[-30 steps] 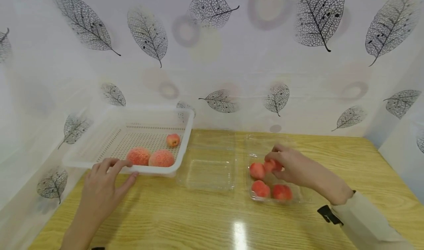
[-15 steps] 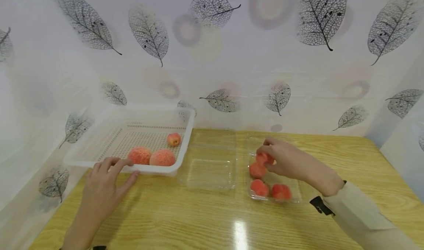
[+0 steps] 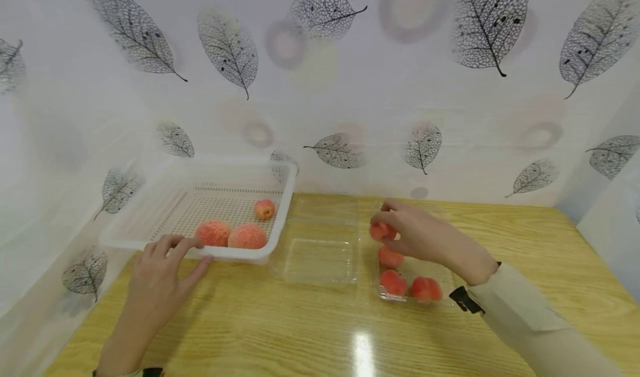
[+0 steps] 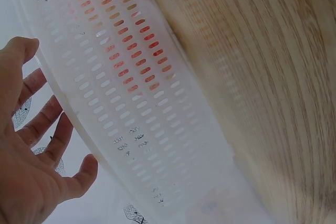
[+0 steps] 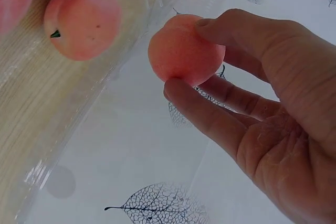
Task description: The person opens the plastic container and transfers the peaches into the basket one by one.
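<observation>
My right hand point(image 3: 425, 232) pinches a small pink-red peach point(image 5: 184, 50) between thumb and fingers, above the back left of a clear plastic clamshell box point(image 3: 450, 288). In the right wrist view the held peach is apart from the others. Inside that box sit several similar peaches, one peach point(image 3: 391, 256) just below my hand and another point(image 3: 426, 289) at the front. At the left, my left hand point(image 3: 160, 277) rests its fingertips on the front rim of a white perforated basket point(image 3: 232, 253). The left wrist view shows those relaxed fingers along the basket's rim.
Two large fuzzy peaches point(image 3: 248, 236) and a smaller yellow-red fruit point(image 3: 264, 209) lie in the basket. Between basket and peach box stands a second open clear clamshell box point(image 3: 320, 260). A leaf-patterned sheet point(image 3: 330, 105) hangs behind the wooden table point(image 3: 280, 327).
My right hand has lifted the peach and carried it left and toward the back of the box. My left hand stays on the basket rim.
</observation>
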Action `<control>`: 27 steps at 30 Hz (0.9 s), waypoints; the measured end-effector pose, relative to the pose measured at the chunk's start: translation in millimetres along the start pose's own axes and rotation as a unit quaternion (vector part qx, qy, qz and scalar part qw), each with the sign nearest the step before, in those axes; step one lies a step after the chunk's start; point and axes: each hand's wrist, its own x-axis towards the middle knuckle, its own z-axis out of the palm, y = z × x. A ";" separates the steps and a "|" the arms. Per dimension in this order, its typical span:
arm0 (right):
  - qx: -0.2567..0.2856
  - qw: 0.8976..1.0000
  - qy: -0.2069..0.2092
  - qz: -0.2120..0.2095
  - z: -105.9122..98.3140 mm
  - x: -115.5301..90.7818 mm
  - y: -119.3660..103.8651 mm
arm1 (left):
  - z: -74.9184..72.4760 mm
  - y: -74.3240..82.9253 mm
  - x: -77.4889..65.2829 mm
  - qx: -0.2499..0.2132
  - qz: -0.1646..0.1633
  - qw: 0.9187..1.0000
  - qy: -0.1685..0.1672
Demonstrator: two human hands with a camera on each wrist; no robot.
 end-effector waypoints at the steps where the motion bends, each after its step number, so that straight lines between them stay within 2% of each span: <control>1: 0.000 1.000 0.002 -0.003 0.4 2.3 -0.5 | 0.1 0.1 0.0 0.000 -0.001 1.000 -0.002; 7: 0.009 1.000 0.008 -0.013 3.0 14.5 -2.7 | 0.5 0.6 -0.5 -0.001 -0.008 1.000 -0.007; 18: 0.013 1.000 0.015 -0.019 4.5 30.6 -7.8 | 0.9 -1.5 0.6 0.001 0.006 1.000 0.002; 27: 0.012 0.999 0.027 -0.035 5.6 44.8 -13.2 | 0.6 -1.6 0.3 -0.001 0.002 1.000 0.000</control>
